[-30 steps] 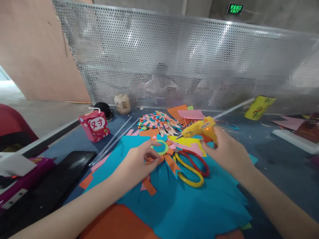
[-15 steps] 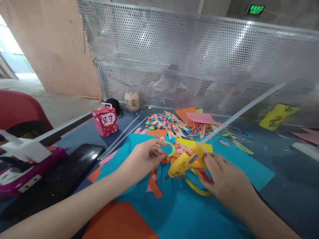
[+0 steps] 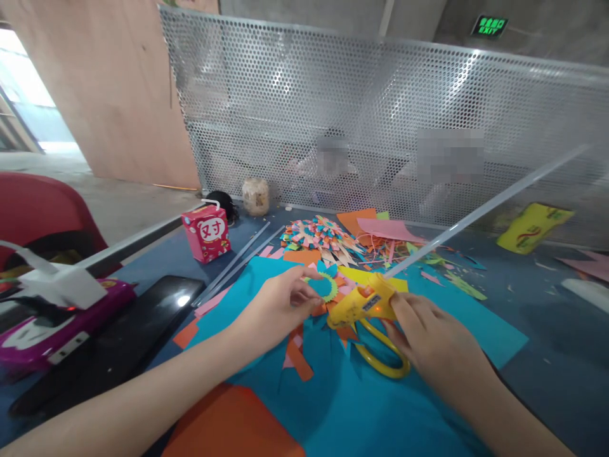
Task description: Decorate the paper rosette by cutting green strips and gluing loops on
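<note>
Glue gun (image 3: 358, 306) is now dipping to paper rosette (image 3: 332, 289) — right fingers (image 3: 408, 310) curling shut around it; left fingers (image 3: 299, 277), nearly closed, pinching rosette edge.

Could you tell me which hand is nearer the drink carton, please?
Left: the left hand is right of the carton, nearer the camera; the right hand, holding the glue gun, is farther right.

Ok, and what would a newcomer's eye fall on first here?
Probably the yellow glue gun in the right hand, its long translucent glue stick slanting up to the right. Next, the paper rosette by the left hand's fingertips, above the broad blue paper. Farther left stands a red drink carton with a bent white straw.
</note>
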The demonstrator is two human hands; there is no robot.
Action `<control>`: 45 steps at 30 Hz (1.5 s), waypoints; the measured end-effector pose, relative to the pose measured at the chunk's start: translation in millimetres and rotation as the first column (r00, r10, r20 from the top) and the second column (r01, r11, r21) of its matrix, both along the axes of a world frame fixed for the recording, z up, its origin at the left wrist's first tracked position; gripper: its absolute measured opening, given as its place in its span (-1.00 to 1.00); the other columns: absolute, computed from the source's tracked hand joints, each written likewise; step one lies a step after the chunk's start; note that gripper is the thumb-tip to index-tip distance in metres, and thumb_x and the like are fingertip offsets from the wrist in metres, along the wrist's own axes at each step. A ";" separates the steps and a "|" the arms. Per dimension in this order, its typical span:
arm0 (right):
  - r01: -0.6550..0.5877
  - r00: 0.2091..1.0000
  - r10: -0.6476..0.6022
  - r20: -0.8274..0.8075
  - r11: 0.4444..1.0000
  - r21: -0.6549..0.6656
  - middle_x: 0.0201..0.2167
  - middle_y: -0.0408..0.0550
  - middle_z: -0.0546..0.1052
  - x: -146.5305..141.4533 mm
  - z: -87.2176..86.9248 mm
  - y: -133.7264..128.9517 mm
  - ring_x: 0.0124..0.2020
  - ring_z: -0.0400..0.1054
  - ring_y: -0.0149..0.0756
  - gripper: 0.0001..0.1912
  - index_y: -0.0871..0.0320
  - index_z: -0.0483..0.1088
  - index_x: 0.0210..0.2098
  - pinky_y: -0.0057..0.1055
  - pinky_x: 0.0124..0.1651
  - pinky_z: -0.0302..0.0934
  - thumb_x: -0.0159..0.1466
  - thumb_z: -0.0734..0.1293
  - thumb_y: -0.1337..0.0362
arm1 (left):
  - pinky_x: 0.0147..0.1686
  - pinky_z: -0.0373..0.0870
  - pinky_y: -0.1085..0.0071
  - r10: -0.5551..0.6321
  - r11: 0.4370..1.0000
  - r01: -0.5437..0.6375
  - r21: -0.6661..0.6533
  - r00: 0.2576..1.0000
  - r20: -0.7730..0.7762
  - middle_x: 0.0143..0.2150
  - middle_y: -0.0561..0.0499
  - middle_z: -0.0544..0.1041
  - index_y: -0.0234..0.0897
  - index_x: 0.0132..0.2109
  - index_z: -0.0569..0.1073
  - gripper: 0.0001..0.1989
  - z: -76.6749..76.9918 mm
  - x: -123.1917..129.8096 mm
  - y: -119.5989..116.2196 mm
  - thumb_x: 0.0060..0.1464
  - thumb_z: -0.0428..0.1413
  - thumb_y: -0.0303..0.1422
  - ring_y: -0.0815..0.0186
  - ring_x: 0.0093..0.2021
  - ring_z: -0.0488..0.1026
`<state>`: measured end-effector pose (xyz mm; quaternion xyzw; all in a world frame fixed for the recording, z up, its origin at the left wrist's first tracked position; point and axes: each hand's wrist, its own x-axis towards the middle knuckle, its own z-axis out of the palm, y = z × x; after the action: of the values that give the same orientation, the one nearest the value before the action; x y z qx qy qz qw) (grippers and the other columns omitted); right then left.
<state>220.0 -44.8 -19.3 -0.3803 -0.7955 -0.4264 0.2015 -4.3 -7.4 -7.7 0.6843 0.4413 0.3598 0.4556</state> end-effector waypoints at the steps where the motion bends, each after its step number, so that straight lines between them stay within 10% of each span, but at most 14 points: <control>1: -0.001 1.000 0.001 0.001 1.000 0.007 -0.45 0.15 0.46 0.2 0.1 0.4 -0.39 0.36 -0.21 -0.79 0.37 0.32 -0.31 -0.40 -0.43 0.25 0.20 0.10 0.41 | -0.32 0.38 0.36 0.004 1.000 -0.004 0.003 1.000 -0.002 -0.44 0.07 0.47 -0.27 -0.15 0.29 -0.70 0.2 0.1 -0.1 -0.12 0.07 -0.40 0.29 -0.35 0.47; 31: -0.091 0.995 0.090 0.052 0.995 0.029 -0.41 0.11 0.47 2.3 1.7 -5.7 -0.33 0.35 -0.25 -0.81 0.39 0.34 -0.27 -0.36 -0.25 0.22 0.22 0.14 0.44 | -0.34 0.37 0.38 -0.017 0.999 0.017 0.032 1.000 -0.013 -0.41 0.05 0.49 -0.24 -0.14 0.29 -0.72 -6.2 -0.9 3.1 -0.08 0.06 -0.36 0.28 -0.33 0.48; 45: -0.047 0.982 0.044 -0.184 0.999 -0.010 -0.47 0.06 0.43 14.4 -2.9 -4.1 -0.41 0.35 -0.24 -0.77 0.32 0.29 -0.25 -0.42 -0.45 0.22 0.16 0.21 0.28 | -0.43 0.37 0.39 -0.045 0.997 0.050 0.065 0.996 -0.077 -0.36 0.02 0.51 -0.24 -0.13 0.30 -0.73 1.5 -1.7 -3.6 0.02 -0.05 -0.24 0.32 -0.46 0.47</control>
<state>234.4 -48.9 -22.2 -0.4013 -0.7850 -0.3791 0.2810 -6.0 -11.0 -6.2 0.7227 0.4293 0.3374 0.4238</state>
